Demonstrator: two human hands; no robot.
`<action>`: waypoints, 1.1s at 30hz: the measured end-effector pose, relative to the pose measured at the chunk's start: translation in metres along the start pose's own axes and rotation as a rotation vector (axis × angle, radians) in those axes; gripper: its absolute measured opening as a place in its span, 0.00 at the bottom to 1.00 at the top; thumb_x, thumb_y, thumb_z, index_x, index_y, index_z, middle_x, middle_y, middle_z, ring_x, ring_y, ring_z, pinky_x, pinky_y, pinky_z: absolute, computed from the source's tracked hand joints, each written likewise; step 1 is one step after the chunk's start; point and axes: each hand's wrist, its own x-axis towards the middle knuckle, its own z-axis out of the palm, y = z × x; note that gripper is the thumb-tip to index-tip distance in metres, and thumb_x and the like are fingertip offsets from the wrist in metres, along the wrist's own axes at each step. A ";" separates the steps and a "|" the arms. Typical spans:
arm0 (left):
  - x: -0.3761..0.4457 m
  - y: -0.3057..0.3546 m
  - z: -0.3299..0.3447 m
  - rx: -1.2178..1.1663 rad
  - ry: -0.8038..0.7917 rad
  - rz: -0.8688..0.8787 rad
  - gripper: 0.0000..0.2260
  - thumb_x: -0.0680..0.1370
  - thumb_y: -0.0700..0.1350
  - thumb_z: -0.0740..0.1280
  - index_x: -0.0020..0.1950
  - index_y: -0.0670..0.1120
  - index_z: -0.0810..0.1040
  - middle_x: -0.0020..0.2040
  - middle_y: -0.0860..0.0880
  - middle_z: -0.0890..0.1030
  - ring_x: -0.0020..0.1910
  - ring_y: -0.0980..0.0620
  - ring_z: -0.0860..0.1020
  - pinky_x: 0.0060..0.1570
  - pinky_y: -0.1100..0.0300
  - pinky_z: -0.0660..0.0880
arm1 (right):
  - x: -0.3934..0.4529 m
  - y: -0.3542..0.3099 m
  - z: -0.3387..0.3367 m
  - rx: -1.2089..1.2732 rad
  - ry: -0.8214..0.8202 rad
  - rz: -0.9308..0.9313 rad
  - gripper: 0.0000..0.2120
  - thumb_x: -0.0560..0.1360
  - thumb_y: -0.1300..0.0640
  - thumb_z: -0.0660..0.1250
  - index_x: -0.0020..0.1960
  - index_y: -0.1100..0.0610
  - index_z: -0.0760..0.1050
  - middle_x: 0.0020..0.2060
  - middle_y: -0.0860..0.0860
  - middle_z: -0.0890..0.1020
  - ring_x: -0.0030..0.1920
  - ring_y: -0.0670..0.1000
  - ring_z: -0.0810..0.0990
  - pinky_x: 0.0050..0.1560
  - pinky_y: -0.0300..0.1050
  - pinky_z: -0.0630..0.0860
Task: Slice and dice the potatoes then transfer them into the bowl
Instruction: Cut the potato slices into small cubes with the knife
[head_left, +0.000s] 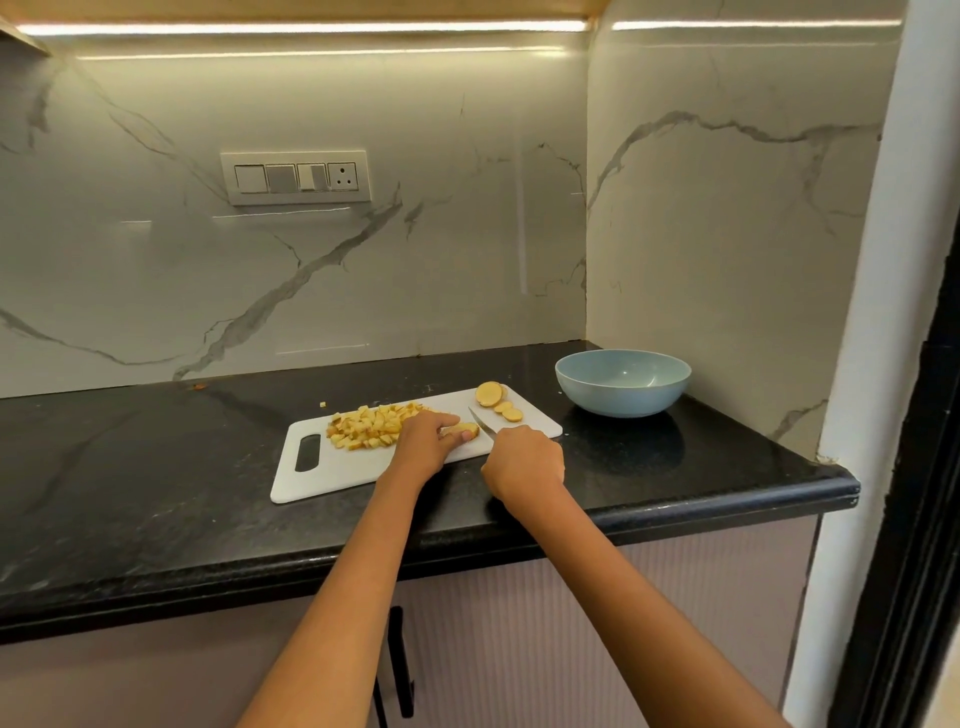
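Note:
A white cutting board (332, 478) lies on the black counter. A heap of diced potato (366, 426) covers its far left part. My left hand (423, 441) pinches a potato piece (464, 429) at the board's middle. My right hand (524, 460) grips a knife (480, 420) by its handle, the blade pointing away just right of that piece. A potato chunk (489, 393) and a few round slices (509, 410) sit at the board's far right corner. The light blue bowl (623, 402) stands empty to the right of the board.
The black counter (156, 467) ends at a rounded front edge, with marble walls behind and to the right. A switch panel (296, 177) is on the back wall. One stray potato bit (322, 404) lies on the counter behind the board. Cabinet doors are below.

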 end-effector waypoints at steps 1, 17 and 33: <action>0.001 -0.001 0.001 -0.012 -0.006 -0.007 0.09 0.76 0.45 0.66 0.37 0.52 0.73 0.37 0.54 0.71 0.47 0.50 0.69 0.48 0.59 0.64 | 0.000 0.000 0.000 0.013 -0.001 0.006 0.13 0.80 0.57 0.58 0.62 0.59 0.72 0.57 0.55 0.78 0.56 0.52 0.77 0.46 0.41 0.69; 0.005 -0.005 0.004 -0.052 0.040 0.024 0.07 0.75 0.41 0.68 0.48 0.40 0.84 0.43 0.41 0.82 0.41 0.51 0.72 0.42 0.59 0.66 | -0.005 0.000 -0.004 0.064 -0.032 -0.009 0.14 0.80 0.55 0.58 0.63 0.59 0.71 0.57 0.55 0.77 0.57 0.54 0.76 0.51 0.43 0.71; 0.004 -0.007 0.004 -0.042 0.018 0.064 0.13 0.75 0.40 0.67 0.31 0.39 0.73 0.30 0.44 0.67 0.33 0.50 0.64 0.34 0.60 0.58 | -0.004 -0.005 -0.001 -0.105 -0.038 -0.061 0.13 0.80 0.59 0.57 0.62 0.60 0.72 0.57 0.55 0.77 0.56 0.53 0.77 0.46 0.41 0.71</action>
